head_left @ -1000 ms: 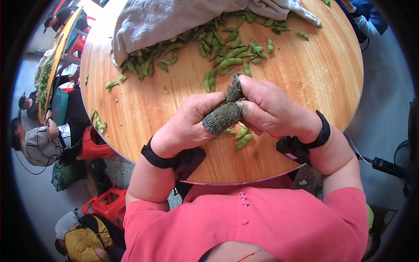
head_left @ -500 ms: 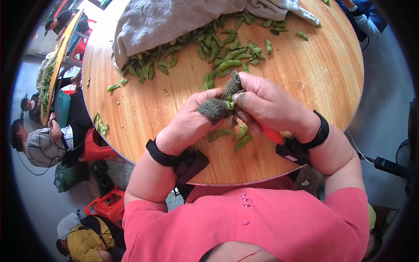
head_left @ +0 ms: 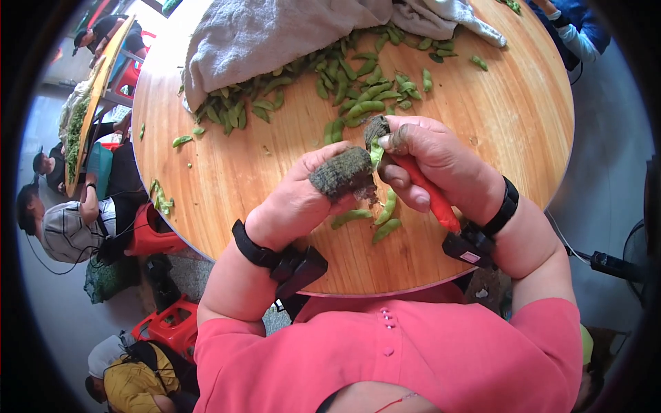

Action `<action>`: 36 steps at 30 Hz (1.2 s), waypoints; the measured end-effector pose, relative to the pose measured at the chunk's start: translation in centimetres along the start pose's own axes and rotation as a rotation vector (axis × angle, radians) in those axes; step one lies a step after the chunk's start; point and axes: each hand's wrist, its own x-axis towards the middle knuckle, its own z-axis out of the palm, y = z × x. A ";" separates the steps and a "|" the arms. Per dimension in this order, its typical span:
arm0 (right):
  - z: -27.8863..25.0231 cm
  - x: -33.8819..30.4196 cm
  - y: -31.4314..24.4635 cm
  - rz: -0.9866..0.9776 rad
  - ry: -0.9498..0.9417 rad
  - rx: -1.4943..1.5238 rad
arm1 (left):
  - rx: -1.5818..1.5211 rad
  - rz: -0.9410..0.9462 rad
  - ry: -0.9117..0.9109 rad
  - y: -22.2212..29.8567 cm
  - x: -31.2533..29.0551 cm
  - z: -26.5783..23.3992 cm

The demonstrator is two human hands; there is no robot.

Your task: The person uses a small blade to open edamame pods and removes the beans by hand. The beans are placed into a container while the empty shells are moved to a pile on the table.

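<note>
My left hand [head_left: 303, 186] is curled, its thumb wrapped in a grimy grey-green knitted cover. The tip of that thumb meets the lower end of a split-looking green edamame pod [head_left: 376, 154]. With thumb and forefinger, my right hand [head_left: 437, 155] pinches the pod's upper end; a similar knitted cover [head_left: 376, 129] wraps the forefinger. A tool with a red handle [head_left: 430, 193] lies across the right palm, gripped by the other fingers, and its working end is hidden. Just below the hands, loose edamame pods [head_left: 387, 230] rest on the round wooden table [head_left: 275, 275].
A heap of edamame pods [head_left: 344, 76] spreads across the far side, partly under a grey towel [head_left: 275, 41]. Several opened pods [head_left: 160, 197] lie at the left edge. Red stools [head_left: 148, 230] and seated people [head_left: 69, 224] are to the left; another person [head_left: 582, 31] sits far right.
My hands have drawn slightly apart and my right hand has turned, so more of the red handle and the green pod shows. The view has shifted a little.
</note>
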 end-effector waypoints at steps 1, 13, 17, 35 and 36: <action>-0.1 0.2 0.1 -0.038 0.018 -0.034 | 0.107 0.058 0.030 -0.1 0.0 -0.2; -0.8 0.5 0.4 -0.129 0.029 -0.352 | 0.128 0.055 0.164 -0.1 0.6 0.9; -1.3 0.4 -0.3 -0.049 -0.011 -0.170 | 0.057 -0.001 0.119 0.6 0.3 0.7; 0.0 0.1 1.7 -0.481 0.290 -0.889 | 1.017 0.355 0.106 -0.3 0.3 0.9; 0.1 0.1 1.6 -0.439 0.248 -0.740 | 1.018 0.355 0.105 -0.4 0.3 0.8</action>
